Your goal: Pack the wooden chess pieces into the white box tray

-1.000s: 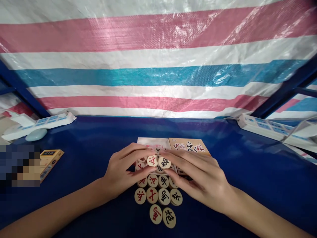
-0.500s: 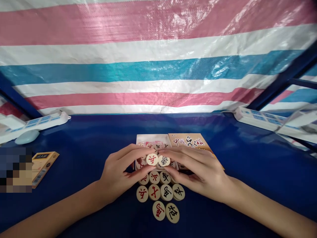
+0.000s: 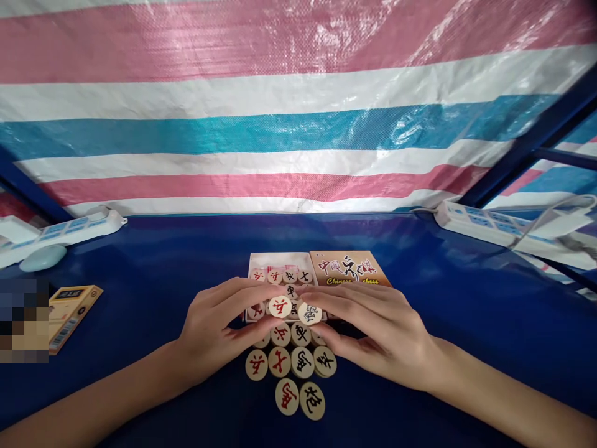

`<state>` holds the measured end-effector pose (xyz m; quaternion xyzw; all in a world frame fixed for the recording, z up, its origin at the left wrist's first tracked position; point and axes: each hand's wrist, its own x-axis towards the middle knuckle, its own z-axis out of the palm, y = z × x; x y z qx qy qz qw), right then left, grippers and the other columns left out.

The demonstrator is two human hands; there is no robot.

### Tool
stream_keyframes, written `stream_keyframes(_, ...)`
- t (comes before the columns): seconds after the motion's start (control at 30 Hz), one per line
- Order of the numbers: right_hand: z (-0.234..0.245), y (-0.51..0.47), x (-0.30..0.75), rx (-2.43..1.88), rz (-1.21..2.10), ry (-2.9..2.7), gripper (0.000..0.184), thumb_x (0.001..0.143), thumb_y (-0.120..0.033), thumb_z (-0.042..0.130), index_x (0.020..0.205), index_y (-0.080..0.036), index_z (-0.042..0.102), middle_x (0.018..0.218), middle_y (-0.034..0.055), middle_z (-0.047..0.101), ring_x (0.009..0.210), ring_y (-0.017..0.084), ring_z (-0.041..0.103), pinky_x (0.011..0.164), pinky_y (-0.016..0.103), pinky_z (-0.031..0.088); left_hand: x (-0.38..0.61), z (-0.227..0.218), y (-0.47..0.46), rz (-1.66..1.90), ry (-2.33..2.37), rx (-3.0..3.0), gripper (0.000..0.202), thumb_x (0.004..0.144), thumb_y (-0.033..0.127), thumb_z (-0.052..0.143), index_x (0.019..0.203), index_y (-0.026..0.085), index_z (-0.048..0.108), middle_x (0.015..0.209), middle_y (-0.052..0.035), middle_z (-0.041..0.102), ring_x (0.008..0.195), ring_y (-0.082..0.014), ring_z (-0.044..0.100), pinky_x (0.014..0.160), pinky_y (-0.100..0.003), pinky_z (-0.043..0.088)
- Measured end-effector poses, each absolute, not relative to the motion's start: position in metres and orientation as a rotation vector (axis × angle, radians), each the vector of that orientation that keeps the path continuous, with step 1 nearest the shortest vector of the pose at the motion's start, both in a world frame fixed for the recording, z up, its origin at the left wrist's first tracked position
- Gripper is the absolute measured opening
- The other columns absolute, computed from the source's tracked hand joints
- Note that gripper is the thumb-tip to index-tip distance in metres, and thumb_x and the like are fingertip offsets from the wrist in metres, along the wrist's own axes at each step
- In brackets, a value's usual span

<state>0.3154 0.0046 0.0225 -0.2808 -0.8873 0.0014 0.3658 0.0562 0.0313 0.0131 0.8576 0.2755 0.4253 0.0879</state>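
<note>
My left hand [image 3: 214, 330] pinches a round Chinese chess piece with a red character [image 3: 280, 306] between thumb and fingers. A Chinese chess piece with a black character [image 3: 310, 313] is gripped the same way by my right hand [image 3: 387, 333]. Both pieces are held face up toward me over the near side of a white box [image 3: 280, 259], where more pieces lie in rows. Closer to me, several stacks of red and black pieces [image 3: 302, 361] stand on the blue table, partly hidden by my fingers at the back. Two pieces [image 3: 286, 396] sit nearest.
Right of the box is its printed lid [image 3: 349, 264], partly behind my right hand. A tan carton [image 3: 74, 317] and a pale blue mouse [image 3: 43, 257] lie at left. Power strips [image 3: 86, 231] rest at both rear sides. A striped sheet [image 3: 280, 134] hangs behind.
The two held pieces have moved apart and slightly lower, still in my fingers. More pieces in the box now show between my hands. The whole view has shifted a little.
</note>
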Motion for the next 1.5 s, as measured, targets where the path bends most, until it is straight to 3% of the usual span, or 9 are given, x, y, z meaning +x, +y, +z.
stream_keyframes(0.3,0.022,-0.001,0.309,-0.810,0.038,-2.230,0.045,0.088,-0.016,0.067,0.131,-0.023,0.056,0.121,0.0046,0.069,0.110,0.018,0.067,0.096,0.035,0.058,0.061,0.012,0.033,1.259,0.772,2.539,0.030,0.087,0.022,0.072,0.116,0.023,0.066,0.099,-0.0018,0.074,0.077,-0.0105,0.069,0.067,-0.020,0.058)
stream_keyframes(0.5,0.026,-0.001,0.307,-0.786,0.084,-2.236,0.039,0.089,-0.014,0.065,0.128,-0.020,0.059,0.121,0.0055,0.068,0.113,0.017,0.065,0.096,0.031,0.056,0.059,0.011,0.033,1.285,0.763,2.524,0.027,0.087,0.023,0.071,0.114,0.022,0.066,0.099,-0.0015,0.074,0.077,-0.0099,0.069,0.070,-0.020,0.058)
stream_keyframes(0.73,0.020,-0.001,0.308,-0.829,0.105,-2.175,0.045,0.087,-0.013,0.069,0.129,-0.022,0.058,0.121,0.0039,0.067,0.111,0.014,0.064,0.095,0.025,0.055,0.058,0.008,0.033,1.303,0.719,2.520,0.032,0.085,0.023,0.074,0.116,0.021,0.066,0.099,-0.0012,0.074,0.079,-0.0088,0.068,0.075,-0.018,0.057)
stream_keyframes(1.13,0.021,-0.002,0.302,-0.844,0.225,-2.124,0.040,0.088,-0.013,0.068,0.126,-0.021,0.060,0.119,0.0050,0.068,0.109,0.015,0.066,0.093,0.027,0.056,0.058,0.014,0.032,1.266,0.895,2.492,0.025,0.082,0.029,0.078,0.105,0.022,0.070,0.080,0.0047,0.073,0.060,-0.0053,0.059,0.066,-0.016,0.053)
stream_keyframes(1.5,0.019,-0.002,0.303,-0.860,0.198,-2.103,0.039,0.088,-0.015,0.068,0.125,-0.023,0.060,0.119,0.0013,0.068,0.110,0.013,0.065,0.096,0.024,0.053,0.058,0.011,0.033,1.297,0.876,2.490,0.028,0.082,0.030,0.077,0.108,0.022,0.069,0.080,0.0036,0.072,0.062,-0.0065,0.060,0.067,-0.018,0.053)
